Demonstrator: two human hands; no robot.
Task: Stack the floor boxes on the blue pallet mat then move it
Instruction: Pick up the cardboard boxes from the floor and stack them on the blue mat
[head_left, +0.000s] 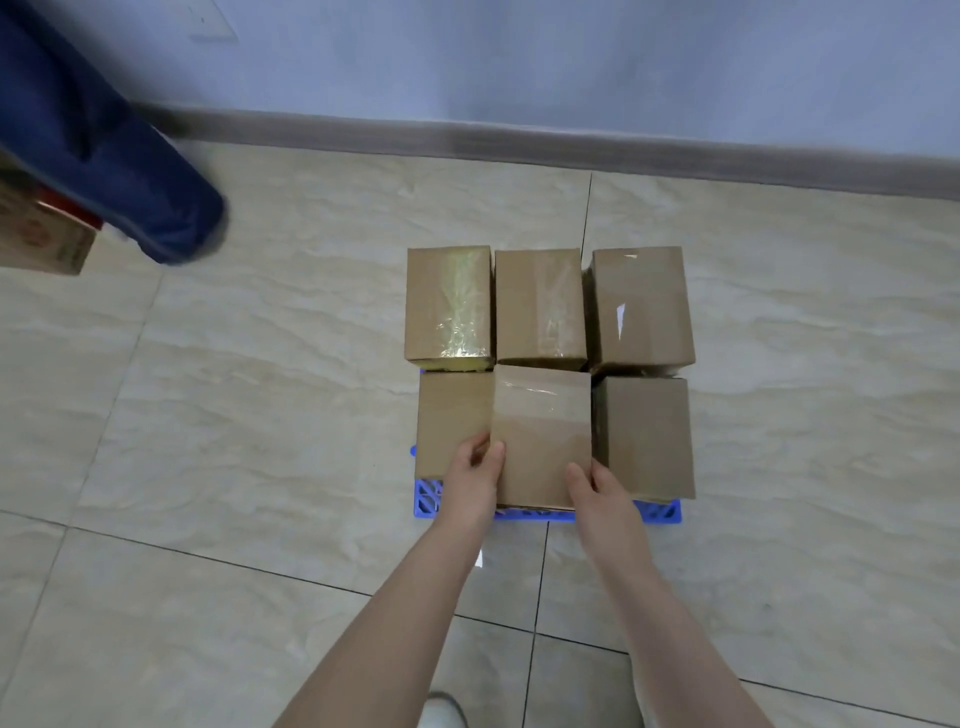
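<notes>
— Where is the middle box (540, 431)?
— Front row on the blue pallet mat (660, 512), between two neighbouring boxes (644, 434).
— The fingers (479, 448)?
— Left hand (470, 480) and right hand (602, 493) grip its near corners, fingers curled round its sides.

Bare indoor rm w/ tiled floor (234, 415), skirting (519, 139), pale wall (571, 57).

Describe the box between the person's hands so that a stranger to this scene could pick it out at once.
On the tiled floor near the wall lies a blue pallet mat carrying six brown boxes in two rows. Look at the near row's middle box. It alone is gripped by the left hand and right hand.
</notes>
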